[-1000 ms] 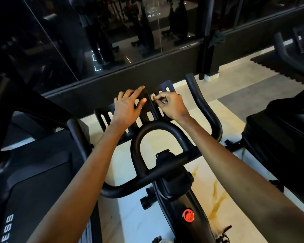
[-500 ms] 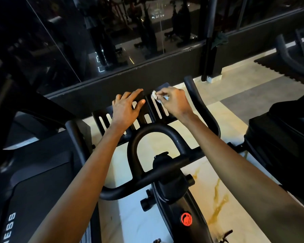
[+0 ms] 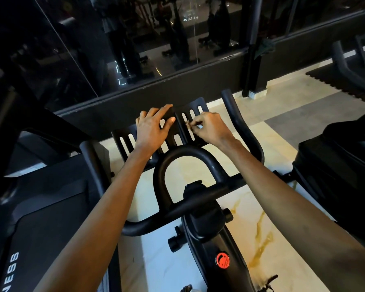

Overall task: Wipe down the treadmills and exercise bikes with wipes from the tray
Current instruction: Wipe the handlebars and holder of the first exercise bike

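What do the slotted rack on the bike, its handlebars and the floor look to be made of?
The slotted rack is a rigid black sheet, likely painted metal or hard plastic: thin flat edges, cut slots, dull sheen. The handlebars are black tube with a matte coating, perhaps rubber or foam over metal. The floor is glossy pale tile with yellow marble-like veins; whether it is real stone or a print is unclear.

One camera on the person's head looks forward and down, close above the bike handlebars (image 3: 190, 153); farther off is dark, maybe glass (image 3: 89, 51).
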`<control>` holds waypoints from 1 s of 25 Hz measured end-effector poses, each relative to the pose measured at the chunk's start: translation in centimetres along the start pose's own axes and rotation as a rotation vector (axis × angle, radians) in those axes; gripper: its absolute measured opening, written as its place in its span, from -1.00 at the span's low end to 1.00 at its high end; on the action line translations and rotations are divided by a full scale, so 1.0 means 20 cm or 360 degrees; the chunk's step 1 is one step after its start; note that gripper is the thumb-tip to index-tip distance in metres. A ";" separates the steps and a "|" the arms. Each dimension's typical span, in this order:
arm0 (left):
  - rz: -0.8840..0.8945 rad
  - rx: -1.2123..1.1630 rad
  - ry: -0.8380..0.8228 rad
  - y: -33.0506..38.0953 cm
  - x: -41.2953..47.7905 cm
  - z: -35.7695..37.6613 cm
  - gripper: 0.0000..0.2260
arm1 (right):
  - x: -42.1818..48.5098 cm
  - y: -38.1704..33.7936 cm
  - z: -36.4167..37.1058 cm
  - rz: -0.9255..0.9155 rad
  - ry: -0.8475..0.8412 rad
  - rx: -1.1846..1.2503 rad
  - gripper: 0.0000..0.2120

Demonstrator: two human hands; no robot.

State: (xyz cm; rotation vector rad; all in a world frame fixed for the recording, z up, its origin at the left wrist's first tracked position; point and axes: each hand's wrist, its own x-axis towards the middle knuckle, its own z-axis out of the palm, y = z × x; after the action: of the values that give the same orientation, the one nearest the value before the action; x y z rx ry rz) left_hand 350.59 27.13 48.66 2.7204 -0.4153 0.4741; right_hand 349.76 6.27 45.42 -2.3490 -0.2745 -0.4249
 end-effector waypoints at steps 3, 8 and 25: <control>0.0026 -0.0009 0.0017 0.00 0.00 0.00 -0.59 | 0.07 -0.07 0.01 -0.0056 0.0274 0.0051 -0.82; 0.0044 -0.0009 0.0022 -0.01 -0.01 0.01 -0.58 | 0.14 -0.09 -0.02 -0.0272 0.0158 -0.0289 -0.84; 0.0091 -0.0047 -0.0033 -0.05 0.01 0.01 -0.55 | -0.16 0.01 -0.10 0.0117 -0.0233 -0.0463 -0.89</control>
State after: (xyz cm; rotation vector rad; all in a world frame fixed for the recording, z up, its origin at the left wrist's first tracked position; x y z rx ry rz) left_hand 351.19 27.94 48.29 2.6934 -0.5028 0.4515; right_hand 346.39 4.43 45.46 -2.6717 -0.2051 -0.2718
